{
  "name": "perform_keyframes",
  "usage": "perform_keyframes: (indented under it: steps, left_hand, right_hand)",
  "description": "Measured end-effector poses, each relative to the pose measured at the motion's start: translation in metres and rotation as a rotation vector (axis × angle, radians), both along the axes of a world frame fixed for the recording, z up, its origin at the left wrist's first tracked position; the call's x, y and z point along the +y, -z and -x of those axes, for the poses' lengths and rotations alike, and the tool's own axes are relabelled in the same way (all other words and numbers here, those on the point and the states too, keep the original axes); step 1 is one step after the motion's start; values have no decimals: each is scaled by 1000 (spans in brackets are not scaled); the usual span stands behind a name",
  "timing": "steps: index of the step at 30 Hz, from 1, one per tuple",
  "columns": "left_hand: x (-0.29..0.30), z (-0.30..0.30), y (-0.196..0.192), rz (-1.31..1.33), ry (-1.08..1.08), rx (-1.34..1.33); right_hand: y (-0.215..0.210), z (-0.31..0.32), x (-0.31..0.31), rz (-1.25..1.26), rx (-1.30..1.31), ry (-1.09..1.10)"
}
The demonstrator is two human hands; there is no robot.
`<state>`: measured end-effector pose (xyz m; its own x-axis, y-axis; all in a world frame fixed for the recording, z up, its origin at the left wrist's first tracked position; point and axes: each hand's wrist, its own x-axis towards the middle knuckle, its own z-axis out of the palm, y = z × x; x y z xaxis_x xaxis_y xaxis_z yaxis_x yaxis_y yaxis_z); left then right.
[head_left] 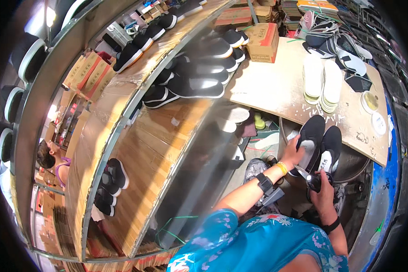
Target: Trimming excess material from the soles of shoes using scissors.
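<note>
Shoes (pixel 313 128) look plain black, with pale insoles (pixel 327 160) inside.

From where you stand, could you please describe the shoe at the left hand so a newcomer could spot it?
Find the tan tabletop at upper right. By its near edge, two black shoes are side by side; pick the left shoe. Unlike the right shoe, it has the left hand on it.
</note>
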<state>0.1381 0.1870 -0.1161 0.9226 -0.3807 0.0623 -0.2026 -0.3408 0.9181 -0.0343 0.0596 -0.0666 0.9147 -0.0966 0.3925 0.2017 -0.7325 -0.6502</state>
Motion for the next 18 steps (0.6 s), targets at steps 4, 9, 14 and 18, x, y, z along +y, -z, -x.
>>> perform_keyframes:
  steps: [4,9,14,18]
  left_hand:
    - [0,-5,-20,-308,-62,-506]
    - [-22,8,-108,-428,237,-212]
    - [-53,22,-66,-664,319,-308]
    - [-61,13,-29,-663,305,-509]
  right_hand:
    - [3,-7,0,-33,-14,19]
    - [16,-5,-12,-215,-165,139]
    - [-27,1,-20,-826,84,252]
    - [-3,27,-78,-880,22,378]
